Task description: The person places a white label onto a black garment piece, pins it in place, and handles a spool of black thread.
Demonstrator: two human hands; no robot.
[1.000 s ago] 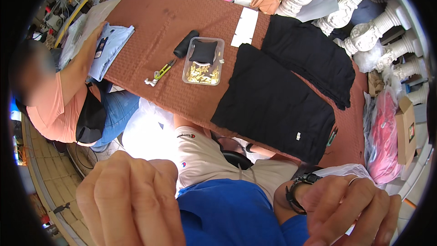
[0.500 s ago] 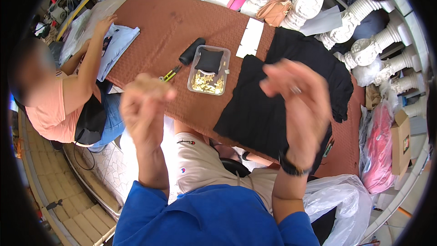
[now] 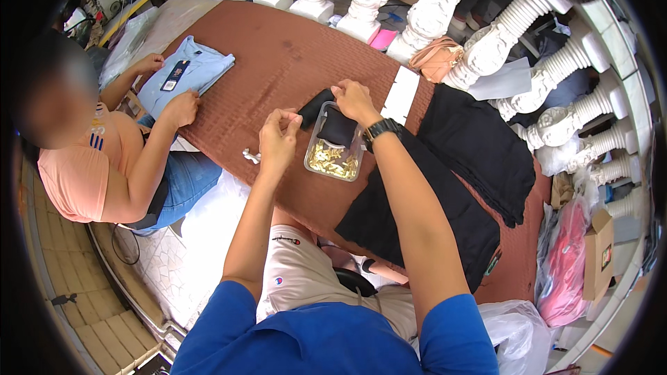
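My left hand [image 3: 278,142] is raised over the brown table cover, thumb and fingertips pinched beside the lower end of a black cylinder [image 3: 316,109]. My right hand [image 3: 356,102], below a dark wristwatch, also has its fingertips pressed together, near the cylinder's upper end. Whatever either pinch holds is too small to make out. A clear plastic box [image 3: 306,156] stands between my forearms, with small gold-coloured metal pieces [image 3: 335,161] and a black square pad [image 3: 338,130] inside. Folded black cloth [image 3: 417,194] lies right of the box, partly under my right forearm.
At the left a co-worker holds a folded light-blue garment [image 3: 184,76] with a dark tag. A small white object [image 3: 251,156] lies left of my left hand. White card strips [image 3: 401,97], a tan bag [image 3: 438,59] and white balusters [image 3: 365,0] line the far side.
Both hands have moved forward and closer together, from apart above the table edge to around the cylinder. My view has shifted. The co-worker's hands have come down onto the blue garment.
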